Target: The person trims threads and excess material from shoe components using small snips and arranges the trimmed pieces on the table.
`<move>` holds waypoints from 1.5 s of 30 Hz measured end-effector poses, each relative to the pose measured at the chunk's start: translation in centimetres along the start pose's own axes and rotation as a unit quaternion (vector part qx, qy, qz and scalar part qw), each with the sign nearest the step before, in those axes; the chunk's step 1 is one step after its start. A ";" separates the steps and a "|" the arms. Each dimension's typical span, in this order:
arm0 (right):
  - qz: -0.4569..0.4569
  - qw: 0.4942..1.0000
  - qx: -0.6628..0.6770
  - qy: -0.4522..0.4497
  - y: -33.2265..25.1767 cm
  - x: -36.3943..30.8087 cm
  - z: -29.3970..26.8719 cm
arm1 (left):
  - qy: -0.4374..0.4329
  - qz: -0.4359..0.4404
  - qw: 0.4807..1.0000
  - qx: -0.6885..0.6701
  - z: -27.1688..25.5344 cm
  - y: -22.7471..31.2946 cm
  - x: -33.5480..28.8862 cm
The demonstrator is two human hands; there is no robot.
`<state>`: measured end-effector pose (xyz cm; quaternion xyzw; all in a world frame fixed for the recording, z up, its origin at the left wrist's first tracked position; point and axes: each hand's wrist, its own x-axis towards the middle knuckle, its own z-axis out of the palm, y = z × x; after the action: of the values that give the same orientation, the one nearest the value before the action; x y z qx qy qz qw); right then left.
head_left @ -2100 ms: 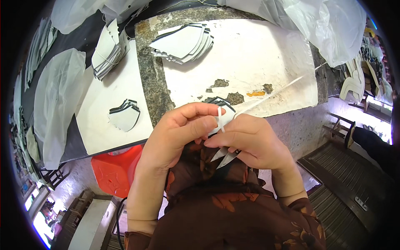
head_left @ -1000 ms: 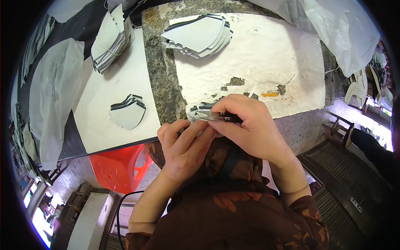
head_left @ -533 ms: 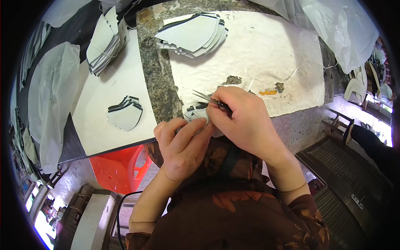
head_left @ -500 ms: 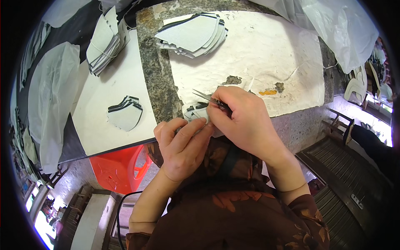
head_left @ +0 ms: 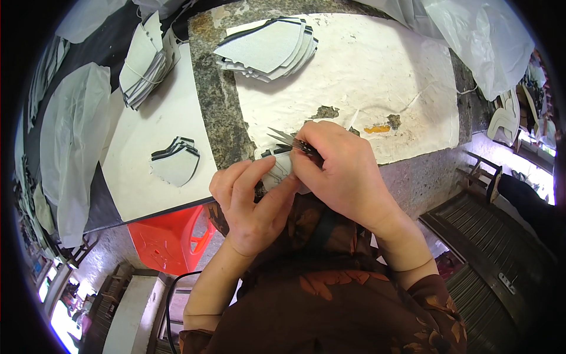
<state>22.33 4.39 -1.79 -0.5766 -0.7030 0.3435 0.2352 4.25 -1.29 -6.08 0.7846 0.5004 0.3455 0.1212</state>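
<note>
On my remote view the two hands work close together at the near edge of the table, over a small bundle of pale, dark-edged pieces [head_left: 278,168]. The left hand [head_left: 243,199] has that bundle gripped, index finger lying on its face and thumb beneath; I would keep that pressure firm and even, so the layers stay squared. The right hand [head_left: 344,170] is closed round a pair of scissors [head_left: 284,139], blades slightly parted and aimed up and to the left, past the bundle, while its fingertips come right beside the pieces (whether they pinch them too, I can't tell). With the tips this near bare skin, I'd judge it best to leave the blades pointing away and let the free fingertips do the fine work. A narrow white strip [head_left: 354,120] stands out just behind the right knuckles, and I'd want it clear of the cutting edges. The larger fanned stack [head_left: 265,50] sits well apart on the worn white sheet [head_left: 377,76], comfortably out of my way.
</note>
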 end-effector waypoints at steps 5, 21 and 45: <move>-0.004 1.000 0.005 -0.002 0.2 -0.1 0.1 | -0.006 -0.012 1.000 0.003 0.0 0.0 0.2; -0.010 1.000 -0.022 0.011 0.0 -0.2 0.6 | -0.034 -0.016 0.999 0.003 -0.2 -0.1 0.0; 0.071 0.996 0.051 -0.015 0.4 0.1 -2.3 | -0.071 -0.028 0.997 0.001 -0.2 0.0 0.0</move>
<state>24.19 5.04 -0.60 -0.6074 -0.6453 0.4033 0.2280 4.14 -1.33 -5.87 0.7925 0.5129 0.2854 0.1654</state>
